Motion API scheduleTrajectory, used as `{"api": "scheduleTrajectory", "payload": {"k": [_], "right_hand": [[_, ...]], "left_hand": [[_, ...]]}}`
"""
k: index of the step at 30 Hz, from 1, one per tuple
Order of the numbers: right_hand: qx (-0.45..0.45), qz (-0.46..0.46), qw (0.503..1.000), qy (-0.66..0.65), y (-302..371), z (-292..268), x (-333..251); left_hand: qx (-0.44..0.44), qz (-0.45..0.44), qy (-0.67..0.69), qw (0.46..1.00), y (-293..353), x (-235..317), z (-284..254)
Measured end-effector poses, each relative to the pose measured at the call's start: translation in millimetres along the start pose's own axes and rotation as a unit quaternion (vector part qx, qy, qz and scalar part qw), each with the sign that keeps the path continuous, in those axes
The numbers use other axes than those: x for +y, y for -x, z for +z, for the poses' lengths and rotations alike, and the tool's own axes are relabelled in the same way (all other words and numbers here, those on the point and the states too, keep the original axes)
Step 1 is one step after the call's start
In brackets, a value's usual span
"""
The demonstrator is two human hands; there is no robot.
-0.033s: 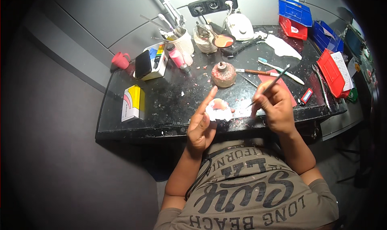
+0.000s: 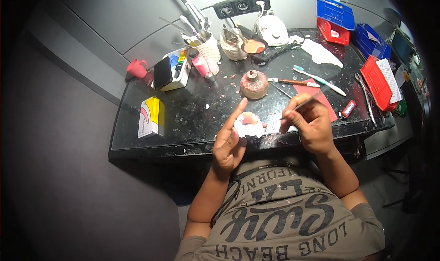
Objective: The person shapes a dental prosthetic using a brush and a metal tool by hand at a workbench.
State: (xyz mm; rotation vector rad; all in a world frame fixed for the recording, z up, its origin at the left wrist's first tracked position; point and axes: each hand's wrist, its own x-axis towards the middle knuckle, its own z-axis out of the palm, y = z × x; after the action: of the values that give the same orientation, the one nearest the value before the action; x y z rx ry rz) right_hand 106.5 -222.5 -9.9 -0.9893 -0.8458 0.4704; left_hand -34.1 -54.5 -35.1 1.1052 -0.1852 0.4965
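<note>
My left hand (image 2: 228, 144) is closed around a white plaster dental cast (image 2: 249, 129), which has pink wax over its arch. The index finger stretches up alongside the cast. My right hand (image 2: 314, 128) pinches a thin dark dental wax tool (image 2: 308, 101) between thumb and fingers. Its tip points left toward the cast, with a gap between them. Beyond the cast stands a round, wax-spattered burner (image 2: 254, 84) with a metal neck. A sheet of pink wax (image 2: 316, 96) lies behind my right hand, partly hidden by it.
Toothbrush (image 2: 327, 83), brown-handled knife (image 2: 293, 81) and red lighter (image 2: 349, 109) lie to the right. A yellow-white box (image 2: 151, 119) stands left. Behind are a tool cup (image 2: 208, 48), a pink-liquid bottle (image 2: 198, 63) and a pan of pink wax (image 2: 253, 46). Red and blue bins (image 2: 379, 84) line the right.
The wax tool in my right hand has tilted flatter, and its upper end has dropped. My right fingers have shifted slightly left. My left hand and the cast stay in place.
</note>
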Motion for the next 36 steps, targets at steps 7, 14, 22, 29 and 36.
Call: {"api": "scheduleTrajectory", "payload": {"k": [7,14,22,29,36], "right_hand": [[-0.063,-0.076,0.961,0.259,3.3,15.5,-14.0],[-0.107,-0.148,0.936,0.301,-0.6,13.7,-15.6],[-0.143,-0.198,0.912,0.331,-5.5,11.9,-13.9],[-0.136,-0.2,0.911,0.332,-4.3,12.7,-5.8],[-0.133,-0.228,0.901,0.343,-3.8,17.5,-3.5]], "left_hand": [[0.005,-0.005,0.024,1.0,4.2,1.2,0.8],[-0.001,-0.002,0.016,1.0,3.9,1.4,2.0],[-0.006,0.0,0.025,1.0,3.1,0.6,-0.4],[-0.008,0.013,0.004,1.0,3.4,-0.9,-0.6],[0.021,0.001,0.001,1.0,4.4,-2.8,0.4]]}}
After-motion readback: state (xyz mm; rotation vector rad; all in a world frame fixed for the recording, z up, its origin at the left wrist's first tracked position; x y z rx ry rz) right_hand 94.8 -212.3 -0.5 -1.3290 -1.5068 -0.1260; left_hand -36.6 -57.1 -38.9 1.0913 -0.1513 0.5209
